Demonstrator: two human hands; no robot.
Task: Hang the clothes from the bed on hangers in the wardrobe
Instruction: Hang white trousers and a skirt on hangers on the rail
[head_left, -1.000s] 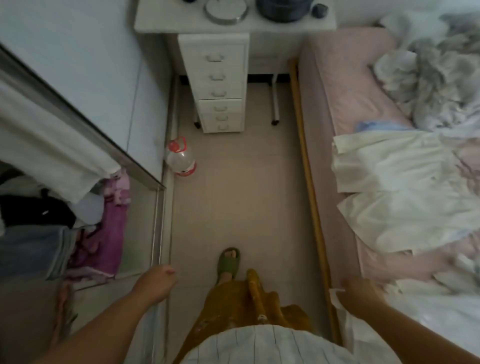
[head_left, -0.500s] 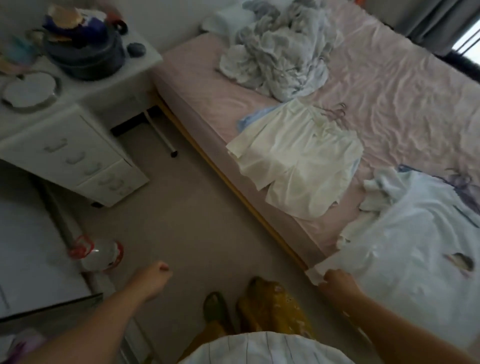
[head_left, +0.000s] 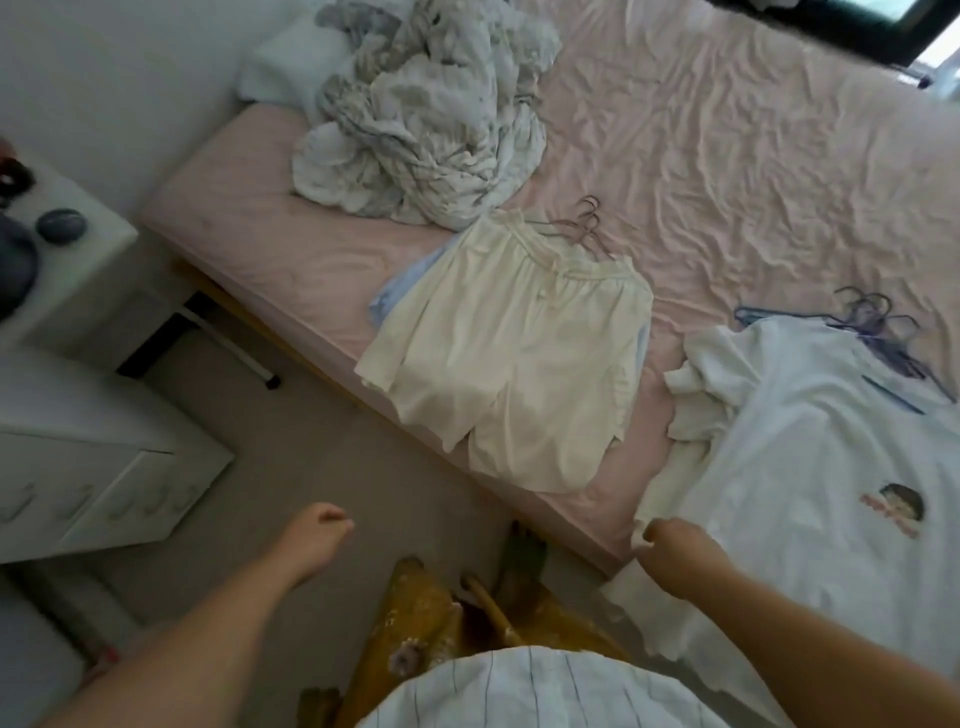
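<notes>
Two garments at least lie flat on the bed (head_left: 727, 171), none hung yet: cream shorts (head_left: 511, 358) near the bed's front edge and a white shirt (head_left: 810, 467) to their right, each with hangers (head_left: 584, 226) at its top. The right hand (head_left: 670, 545) pinches the shirt's hem at the bed's edge. The left hand (head_left: 314, 535) hangs loosely curled, holding nothing, left of the bed. The wardrobe is out of view.
</notes>
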